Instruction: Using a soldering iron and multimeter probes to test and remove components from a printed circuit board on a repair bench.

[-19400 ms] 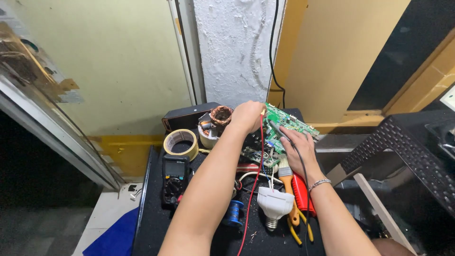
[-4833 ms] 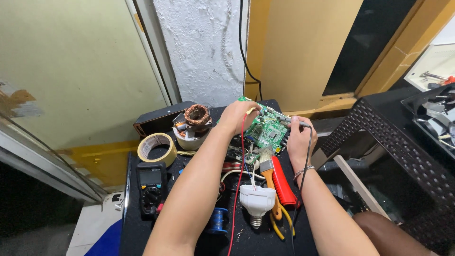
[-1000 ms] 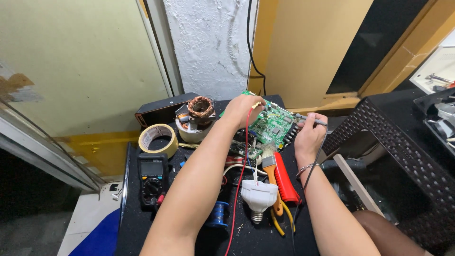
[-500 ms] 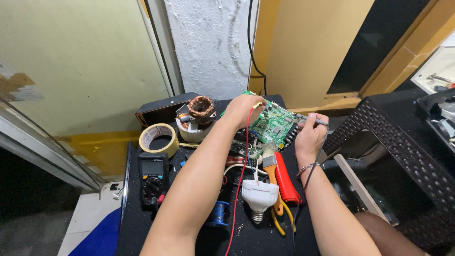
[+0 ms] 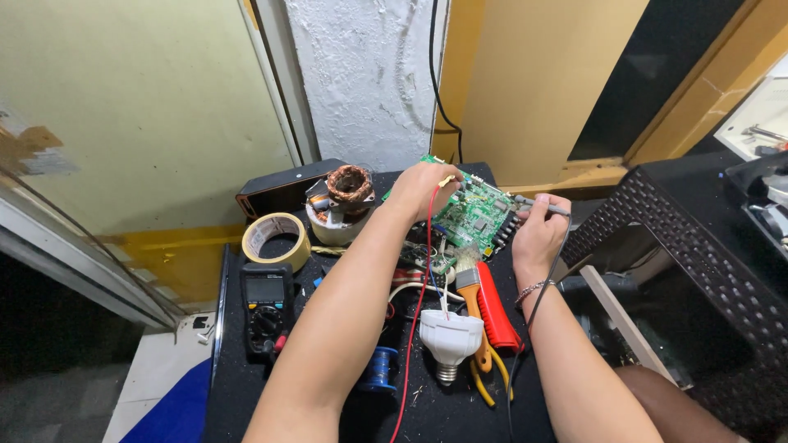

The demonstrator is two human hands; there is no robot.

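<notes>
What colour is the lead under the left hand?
Red lead, running down from the left hand; head view.

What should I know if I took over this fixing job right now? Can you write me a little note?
Left hand: holds the red probe tip on the far edge of the green circuit board; its red lead runs back toward you.
Right hand: pinches the black probe at the board's right edge.
Multimeter: lies at the left, near the tape roll.
Also close by: white bulb, red-handled pliers, copper coil.
Done: both probes are at the board.
Left: reading the meter; its screen is too small to read here.
</notes>
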